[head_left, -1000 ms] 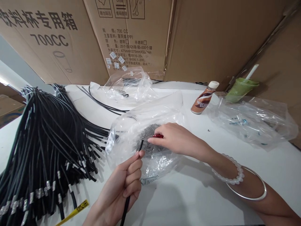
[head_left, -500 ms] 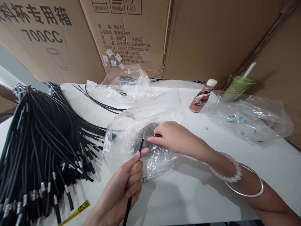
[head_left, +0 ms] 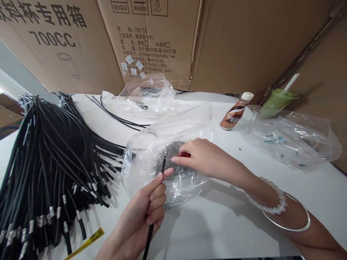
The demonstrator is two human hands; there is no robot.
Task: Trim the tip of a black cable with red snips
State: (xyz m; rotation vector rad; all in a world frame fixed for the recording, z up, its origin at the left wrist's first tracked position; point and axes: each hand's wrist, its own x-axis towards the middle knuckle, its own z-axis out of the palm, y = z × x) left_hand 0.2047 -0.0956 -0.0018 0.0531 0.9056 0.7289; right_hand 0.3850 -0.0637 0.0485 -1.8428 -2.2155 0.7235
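My left hand (head_left: 141, 216) is closed round a black cable (head_left: 149, 234), whose free end points up towards a clear plastic bag (head_left: 168, 151). Inside the bag lies a grey heap of small metal parts (head_left: 173, 162). My right hand (head_left: 206, 155) rests on the bag and pinches a small red-handled tool (head_left: 183, 154), its metal tip held at the cable's end. A white bead bracelet and a silver bangle sit on my right wrist.
A big bundle of black cables with silver bands (head_left: 46, 166) fills the left of the white table (head_left: 230, 216). Two more clear bags (head_left: 292, 141) (head_left: 146, 97), a brown drink bottle (head_left: 235, 112), a green cup (head_left: 276, 101) and cardboard boxes (head_left: 244, 43) stand behind.
Both hands stay almost where they were; the tool's tip has closed in on the cable's end. The view shifted slightly.
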